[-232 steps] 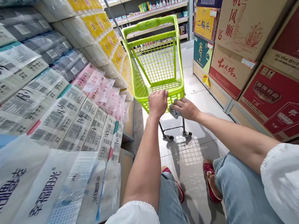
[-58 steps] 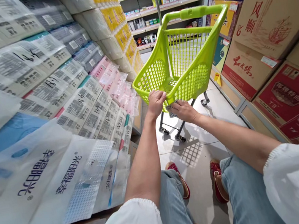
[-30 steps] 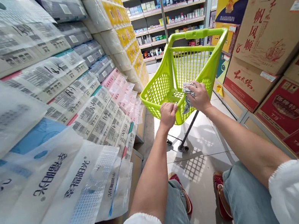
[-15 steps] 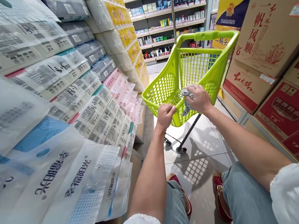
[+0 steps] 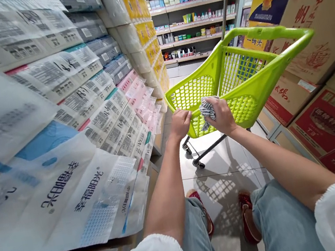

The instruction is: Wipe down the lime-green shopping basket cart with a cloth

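A small lime-green plastic shopping cart (image 5: 248,98) stands in the aisle, turned so one side faces me, its handle at the upper right. My left hand (image 5: 180,123) is closed on the near corner of the cart's rim. My right hand (image 5: 222,113) is closed on a grey striped cloth (image 5: 206,109) and presses it against the cart's near side wall, just below the rim. The basket looks empty.
Stacked plastic-wrapped tissue packs (image 5: 54,110) fill the shelves on the left. Large cardboard cartons (image 5: 323,54), red and tan, line the right side close to the cart. Shelves of small bottles and boxes (image 5: 189,13) stand at the far end. The floor is light tile (image 5: 221,172).
The cart has swung further to the right and sits more side-on. My right hand with the cloth has shifted along the near wall; my left hand keeps its hold on the rim.
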A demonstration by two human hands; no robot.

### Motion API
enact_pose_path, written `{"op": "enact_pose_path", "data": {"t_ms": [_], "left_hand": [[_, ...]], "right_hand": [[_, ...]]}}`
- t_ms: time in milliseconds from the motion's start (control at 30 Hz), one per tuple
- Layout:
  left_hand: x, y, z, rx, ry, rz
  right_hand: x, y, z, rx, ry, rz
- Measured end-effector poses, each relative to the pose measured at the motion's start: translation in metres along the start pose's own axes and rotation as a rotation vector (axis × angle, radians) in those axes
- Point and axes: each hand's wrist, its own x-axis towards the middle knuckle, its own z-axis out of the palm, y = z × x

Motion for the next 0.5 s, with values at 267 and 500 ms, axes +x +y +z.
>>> {"op": "enact_pose_path", "data": {"t_ms": [267, 500], "left_hand": [[0.001, -0.002, 0.005, -0.028, -0.019, 0.011], [0.002, -0.007, 0.009, -0.058, -0.008, -0.036]], "right_hand": [[-0.014, -0.006, 0.037, -0.108, -0.124, -0.100], [-0.051, -0.003, 0.063, -0.221, -0.327, -0.269]]}}
